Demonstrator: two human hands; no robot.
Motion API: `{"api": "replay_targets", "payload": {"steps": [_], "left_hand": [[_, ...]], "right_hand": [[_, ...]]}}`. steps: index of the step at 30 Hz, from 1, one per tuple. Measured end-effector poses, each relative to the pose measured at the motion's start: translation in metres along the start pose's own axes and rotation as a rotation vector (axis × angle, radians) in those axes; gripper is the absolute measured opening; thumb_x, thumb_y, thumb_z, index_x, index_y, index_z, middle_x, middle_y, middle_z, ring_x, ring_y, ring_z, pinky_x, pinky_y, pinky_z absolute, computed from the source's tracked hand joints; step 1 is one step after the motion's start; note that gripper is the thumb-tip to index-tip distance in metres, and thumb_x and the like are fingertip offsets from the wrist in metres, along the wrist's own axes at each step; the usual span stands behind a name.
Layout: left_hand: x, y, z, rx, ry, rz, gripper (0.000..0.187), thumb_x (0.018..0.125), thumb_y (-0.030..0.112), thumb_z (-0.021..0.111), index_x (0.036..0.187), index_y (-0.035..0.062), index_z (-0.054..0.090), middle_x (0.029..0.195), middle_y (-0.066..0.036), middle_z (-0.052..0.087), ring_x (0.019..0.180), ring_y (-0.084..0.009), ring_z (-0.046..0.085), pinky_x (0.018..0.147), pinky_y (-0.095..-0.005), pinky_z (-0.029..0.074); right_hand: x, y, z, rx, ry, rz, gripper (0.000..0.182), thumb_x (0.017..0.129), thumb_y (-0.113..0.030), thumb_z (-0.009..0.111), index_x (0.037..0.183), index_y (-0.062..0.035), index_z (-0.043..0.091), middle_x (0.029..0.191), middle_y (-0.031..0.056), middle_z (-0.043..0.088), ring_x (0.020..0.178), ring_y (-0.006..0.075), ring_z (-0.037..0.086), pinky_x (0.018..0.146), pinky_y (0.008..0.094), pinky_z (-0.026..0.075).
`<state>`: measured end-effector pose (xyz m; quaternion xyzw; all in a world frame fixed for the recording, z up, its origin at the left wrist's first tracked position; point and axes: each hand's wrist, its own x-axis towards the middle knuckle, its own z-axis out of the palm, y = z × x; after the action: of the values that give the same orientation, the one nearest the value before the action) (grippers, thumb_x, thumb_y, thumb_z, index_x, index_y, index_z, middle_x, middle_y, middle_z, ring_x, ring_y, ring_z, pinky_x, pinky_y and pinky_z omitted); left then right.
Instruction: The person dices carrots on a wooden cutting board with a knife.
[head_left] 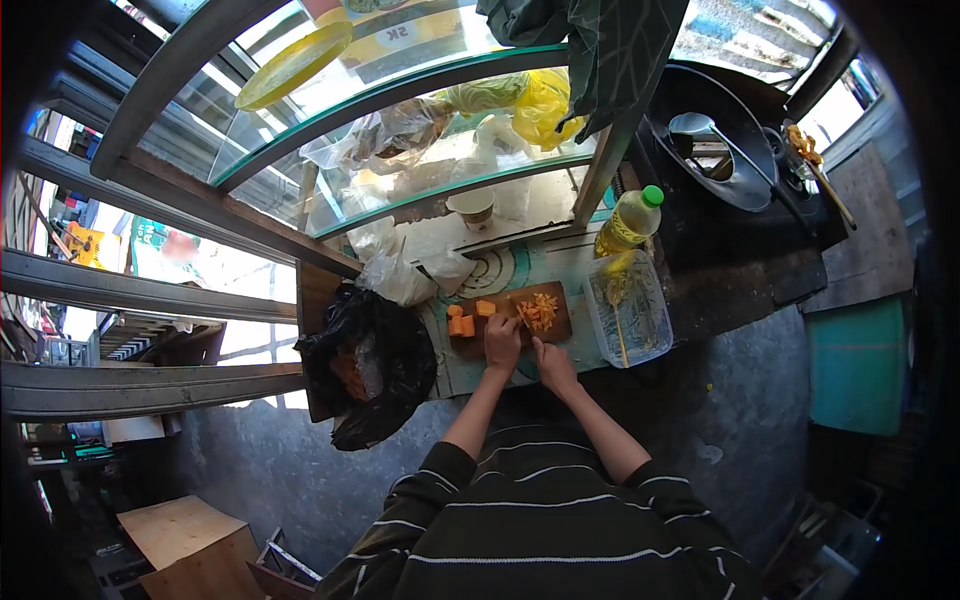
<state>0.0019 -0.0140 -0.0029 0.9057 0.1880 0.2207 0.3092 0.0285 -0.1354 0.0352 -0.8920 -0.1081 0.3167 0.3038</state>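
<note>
Knife [525,321] on chopping board [470,348], thin blade, partly hidden by hands. Long axis runs from near edge of board toward far edge, tip end leaning a bit left, handle end toward the person. R hand [554,366] is the nearer one: at handle end, by board's near edge, fingers curled shut round handle, most of the handle covered. L hand [502,344] just left of blade, fingers bunched together, tips down on board; can't tell if they pinch a piece or only press, underside hidden. So blade sits betw. L fingers and diced pile, w/ L fingertips right beside it; touching or not, can't tell

Orange diced bits [540,312] right of blade, toward board's far R corner. Orange chunks [462,325] near board's L edge, left of L hand; one more chunk [485,308] just beyond L fingertips, approx mid-board, toward far edge. Clear tub [650,322] past board's R edge, apart from it, w/ a thin stick inside; bottle [625,226] upright beyond tub's far edge. Black bag [405,350] off board's L edge, apart from both hands
</note>
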Motion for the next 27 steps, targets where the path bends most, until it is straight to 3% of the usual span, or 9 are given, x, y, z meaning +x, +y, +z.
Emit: {"api": "replay_targets", "payload": {"steps": [12, 21, 27], "left_hand": [[-0.001, -0.003, -0.001, -0.016, 0.009, -0.051, 0.007, 0.067, 0.002, 0.061, 0.073, -0.0012, 0.062, 0.072, -0.015, 0.055, 0.076, -0.0314, 0.054, 0.067, -0.0389, 0.043], [-0.001, 0.001, -0.001, 0.012, 0.035, 0.040, 0.008, 0.067, 0.000, 0.059, 0.074, -0.0002, 0.062, 0.070, -0.014, 0.051, 0.074, -0.0306, 0.052, 0.067, -0.0392, 0.043], [-0.002, -0.001, 0.000, -0.015, 0.021, -0.037, 0.010, 0.067, 0.000, 0.058, 0.075, -0.0005, 0.063, 0.072, -0.015, 0.054, 0.076, -0.0308, 0.053, 0.068, -0.0388, 0.043]], "right_hand": [[-0.022, 0.008, -0.008, 0.013, 0.002, -0.028, 0.059, 0.092, -0.042, 0.027, 0.079, 0.0063, 0.058, 0.080, 0.0283, 0.056, 0.086, 0.0435, 0.052, 0.073, 0.0482, 0.040], [0.003, 0.003, -0.002, 0.074, -0.018, -0.053, 0.061, 0.091, -0.043, 0.028, 0.077, 0.0072, 0.058, 0.078, 0.0282, 0.056, 0.084, 0.0434, 0.052, 0.072, 0.0474, 0.040], [-0.017, 0.014, -0.004, 0.013, -0.025, -0.031, 0.058, 0.091, -0.043, 0.028, 0.084, 0.0038, 0.060, 0.085, 0.0282, 0.056, 0.088, 0.0439, 0.051, 0.075, 0.0494, 0.040]]}}
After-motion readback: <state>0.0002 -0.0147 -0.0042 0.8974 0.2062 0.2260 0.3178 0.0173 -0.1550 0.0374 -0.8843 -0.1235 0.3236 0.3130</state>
